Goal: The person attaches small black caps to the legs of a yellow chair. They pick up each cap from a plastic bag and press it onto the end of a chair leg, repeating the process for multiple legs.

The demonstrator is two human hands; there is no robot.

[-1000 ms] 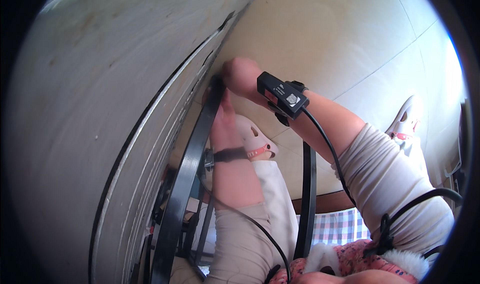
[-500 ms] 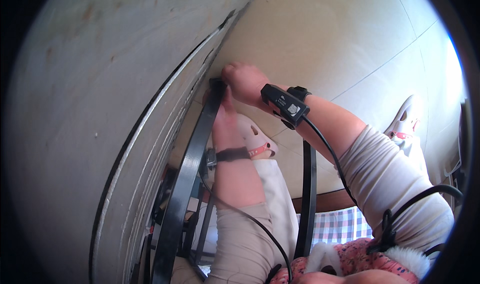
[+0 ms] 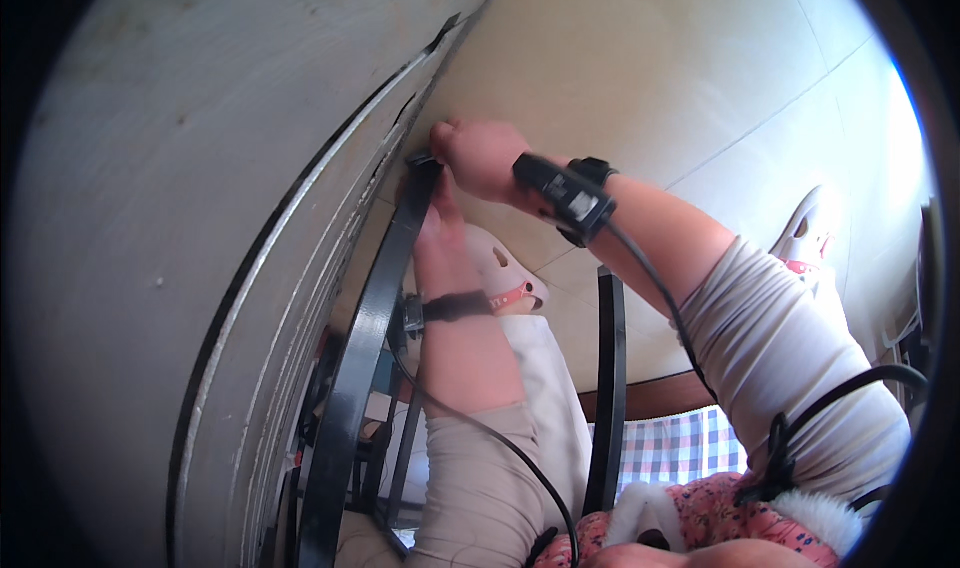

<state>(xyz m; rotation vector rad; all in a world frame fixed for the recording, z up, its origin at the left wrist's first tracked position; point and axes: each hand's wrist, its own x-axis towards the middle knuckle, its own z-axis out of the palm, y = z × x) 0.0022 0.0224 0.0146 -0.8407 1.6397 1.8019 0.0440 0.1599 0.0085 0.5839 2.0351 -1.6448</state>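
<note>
A long black metal bar (image 3: 372, 313) runs from the lower left up to my hands, close beside the grey panelled surface. At its far end my right hand (image 3: 482, 156) is closed, with curled fingers against the tip; what lies inside them is hidden. Just below, my left hand (image 3: 438, 223) reaches around the bar from beneath. Its thumb side shows, while most of its fingers are behind the bar. Both wrists wear black straps, and a dark box (image 3: 572, 200) with a cable sits on the right one.
The grey panelled surface (image 3: 190, 168) rises along the left. A second black bar (image 3: 606, 388) stands between my forearms. Pale floor tiles (image 3: 640, 78) spread beyond. My feet in light clogs (image 3: 805, 223) are on the floor, and a checked cloth (image 3: 680, 446) lies near the bottom.
Both hands and the bar's far end have shifted slightly left in view. My right hand has turned a little and stays at the tip.
</note>
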